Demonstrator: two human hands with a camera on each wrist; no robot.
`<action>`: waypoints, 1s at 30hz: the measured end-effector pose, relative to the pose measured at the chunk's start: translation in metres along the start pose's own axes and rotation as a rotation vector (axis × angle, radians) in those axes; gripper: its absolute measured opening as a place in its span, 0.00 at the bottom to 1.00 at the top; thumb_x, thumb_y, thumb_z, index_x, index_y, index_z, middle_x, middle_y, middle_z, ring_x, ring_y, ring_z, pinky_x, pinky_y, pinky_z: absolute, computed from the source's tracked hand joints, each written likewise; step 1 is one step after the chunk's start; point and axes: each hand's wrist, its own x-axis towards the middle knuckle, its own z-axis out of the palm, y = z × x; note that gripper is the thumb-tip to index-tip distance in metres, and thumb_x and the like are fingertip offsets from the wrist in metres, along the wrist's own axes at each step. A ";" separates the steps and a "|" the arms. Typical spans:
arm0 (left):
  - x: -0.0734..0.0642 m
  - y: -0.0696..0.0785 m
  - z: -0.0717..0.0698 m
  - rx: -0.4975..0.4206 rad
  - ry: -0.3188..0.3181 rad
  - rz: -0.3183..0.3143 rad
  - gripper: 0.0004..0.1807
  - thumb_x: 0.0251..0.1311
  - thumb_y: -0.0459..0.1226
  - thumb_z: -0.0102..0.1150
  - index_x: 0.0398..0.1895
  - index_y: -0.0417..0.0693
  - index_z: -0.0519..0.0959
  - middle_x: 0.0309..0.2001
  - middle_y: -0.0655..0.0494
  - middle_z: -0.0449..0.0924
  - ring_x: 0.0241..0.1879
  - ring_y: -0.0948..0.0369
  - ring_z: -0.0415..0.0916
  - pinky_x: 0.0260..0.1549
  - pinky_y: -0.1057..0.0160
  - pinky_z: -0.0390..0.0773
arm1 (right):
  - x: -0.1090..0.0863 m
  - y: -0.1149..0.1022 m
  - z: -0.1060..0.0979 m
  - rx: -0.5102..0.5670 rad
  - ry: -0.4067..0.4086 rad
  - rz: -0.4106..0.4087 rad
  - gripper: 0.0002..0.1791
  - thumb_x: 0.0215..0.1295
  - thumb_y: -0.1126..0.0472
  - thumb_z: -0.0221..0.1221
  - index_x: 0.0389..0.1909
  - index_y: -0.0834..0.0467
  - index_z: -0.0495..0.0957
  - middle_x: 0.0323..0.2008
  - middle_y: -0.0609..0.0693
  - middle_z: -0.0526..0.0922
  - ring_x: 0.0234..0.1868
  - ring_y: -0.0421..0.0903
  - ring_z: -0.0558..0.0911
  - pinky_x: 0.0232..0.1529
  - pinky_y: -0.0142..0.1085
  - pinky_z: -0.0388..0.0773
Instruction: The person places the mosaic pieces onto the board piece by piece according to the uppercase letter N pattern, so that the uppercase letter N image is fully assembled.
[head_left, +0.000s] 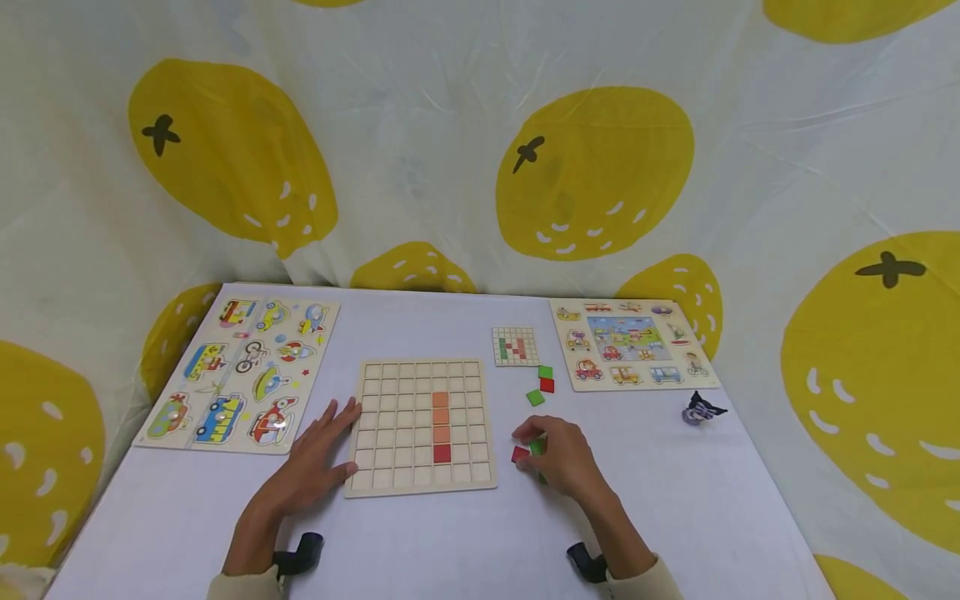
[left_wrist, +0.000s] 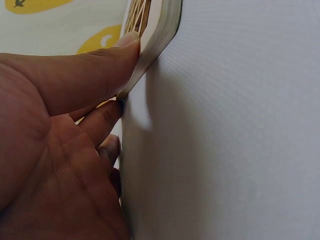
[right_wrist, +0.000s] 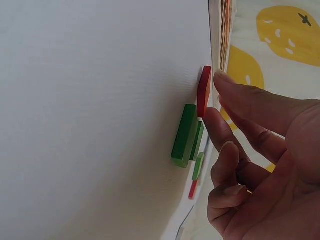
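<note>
Head view: wooden grid board (head_left: 405,433) is the reference, flat on the white cloth (head_left: 442,554). One of its columns, right of centre, holds three orange squares (head_left: 441,417) and a red square (head_left: 442,453) at the near end of that run.

Left hand (head_left: 309,467): at the board's left edge, fingers extended and loosely spread, tips and thumb against the edge.

Right hand (head_left: 564,462): just right of the board. Fingers bent, index and thumb parted at a red tile (head_left: 520,455); green tiles (head_left: 538,448) partly hidden under the hand.

Off the board's far right corner: small pattern card (head_left: 515,347) with green and red cells. Two loose green pieces (head_left: 535,397) and one red piece (head_left: 547,385) lie between card and hand.

Left of board: vehicle puzzle (head_left: 251,396). Beyond it to the far right: second puzzle (head_left: 645,367), then a small dark figure (head_left: 701,410). Both puzzles are picture-printed; any lettering too small to read.

Left wrist view: thumb on the board's edge, other fingers alongside, lightly bent.

Right wrist view: red tile near thumb and fingertips, board behind; small gap at thumb. Can't tell if a fingertip touches it. Green tiles just beside.
</note>
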 end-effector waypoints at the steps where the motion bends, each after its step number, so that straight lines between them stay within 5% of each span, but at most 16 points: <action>1: 0.000 0.000 0.000 -0.001 0.000 0.000 0.52 0.58 0.30 0.73 0.85 0.51 0.58 0.87 0.44 0.49 0.87 0.37 0.34 0.81 0.29 0.38 | 0.000 0.001 0.001 0.000 -0.001 -0.002 0.17 0.51 0.64 0.81 0.41 0.48 0.89 0.38 0.44 0.87 0.42 0.45 0.80 0.40 0.33 0.80; 15: 0.001 -0.002 0.001 -0.005 -0.007 -0.010 0.53 0.58 0.30 0.74 0.85 0.51 0.58 0.87 0.45 0.48 0.87 0.37 0.33 0.81 0.29 0.37 | -0.001 0.006 0.005 -0.029 -0.018 -0.005 0.15 0.52 0.64 0.80 0.39 0.48 0.90 0.37 0.45 0.83 0.44 0.45 0.78 0.42 0.37 0.84; 30: 0.000 -0.006 0.002 -0.026 0.002 0.015 0.52 0.58 0.30 0.74 0.85 0.51 0.58 0.87 0.45 0.49 0.87 0.37 0.34 0.81 0.29 0.37 | -0.002 -0.002 0.005 -0.055 0.010 -0.073 0.14 0.53 0.62 0.80 0.29 0.46 0.83 0.25 0.42 0.77 0.34 0.43 0.75 0.34 0.35 0.73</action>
